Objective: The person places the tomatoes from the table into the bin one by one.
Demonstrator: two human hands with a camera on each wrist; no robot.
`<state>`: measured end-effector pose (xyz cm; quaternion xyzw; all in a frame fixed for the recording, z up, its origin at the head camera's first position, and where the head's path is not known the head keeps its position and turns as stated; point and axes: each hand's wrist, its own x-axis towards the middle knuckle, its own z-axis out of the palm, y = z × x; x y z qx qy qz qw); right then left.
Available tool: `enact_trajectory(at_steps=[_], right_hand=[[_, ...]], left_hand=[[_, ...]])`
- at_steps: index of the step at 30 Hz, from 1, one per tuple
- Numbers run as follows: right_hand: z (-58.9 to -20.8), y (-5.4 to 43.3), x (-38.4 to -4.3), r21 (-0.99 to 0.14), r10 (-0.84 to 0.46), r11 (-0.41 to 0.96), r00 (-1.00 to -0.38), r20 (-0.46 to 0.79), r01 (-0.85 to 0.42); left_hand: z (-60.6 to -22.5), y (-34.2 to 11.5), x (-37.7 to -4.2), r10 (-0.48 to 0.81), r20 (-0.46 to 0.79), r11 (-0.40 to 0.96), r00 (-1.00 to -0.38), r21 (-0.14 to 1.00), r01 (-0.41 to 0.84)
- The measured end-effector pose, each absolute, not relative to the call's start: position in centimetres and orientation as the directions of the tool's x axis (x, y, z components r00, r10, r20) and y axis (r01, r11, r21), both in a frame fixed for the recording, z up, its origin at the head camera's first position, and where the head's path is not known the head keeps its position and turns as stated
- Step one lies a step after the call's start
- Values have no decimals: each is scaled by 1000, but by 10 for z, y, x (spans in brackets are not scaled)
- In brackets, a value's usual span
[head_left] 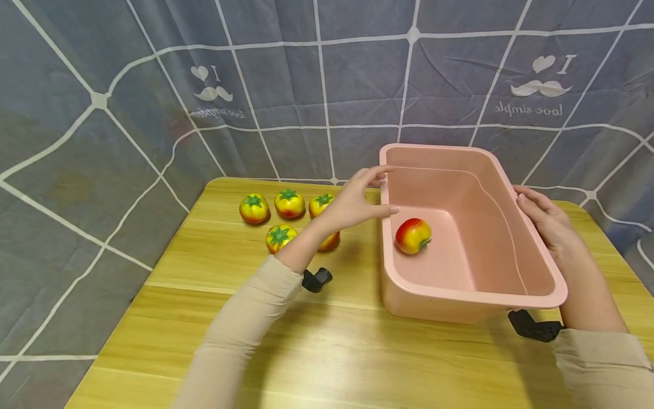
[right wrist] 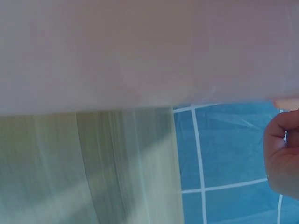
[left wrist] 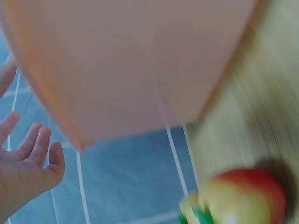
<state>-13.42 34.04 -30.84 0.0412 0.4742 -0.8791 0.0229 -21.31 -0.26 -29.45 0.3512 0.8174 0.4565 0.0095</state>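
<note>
A pink plastic tub (head_left: 429,300) stands on the wooden table, with one red-and-yellow fruit (head_left: 413,236) lying on its side inside, near the left wall. My left hand (head_left: 355,201) is at the tub's left rim, thumb and fingers spread apart; the left wrist view shows the fingers (left wrist: 38,147) loosely extended beside the wall. On the opposite side, my right hand (head_left: 554,230) holds the right rim with bent fingers; the outer wall hides part of it. In the right wrist view its curled fingers (right wrist: 282,135) show at the tub's edge.
Several yellow-and-red fruits with green leafy tops, one of them a fruit (head_left: 254,208) at far left, sit on the table (head_left: 204,318) left of the tub. The left forearm partly covers some. A grey cloth (head_left: 281,85) with white lines hangs behind the table.
</note>
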Motion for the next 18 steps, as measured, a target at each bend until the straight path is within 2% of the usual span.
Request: enact_trajectory(at_steps=[10,18], right_hand=[[-310,341,-137,-813,-28,-575,-995,-94,93],[-310,342,-136,-802,-26,-588,-994,-110,104]], left_hand=[[-306,-98,-223,499,225,453,-837,755,474],[-336,-162,-220,428,127,513,-895,781,356]])
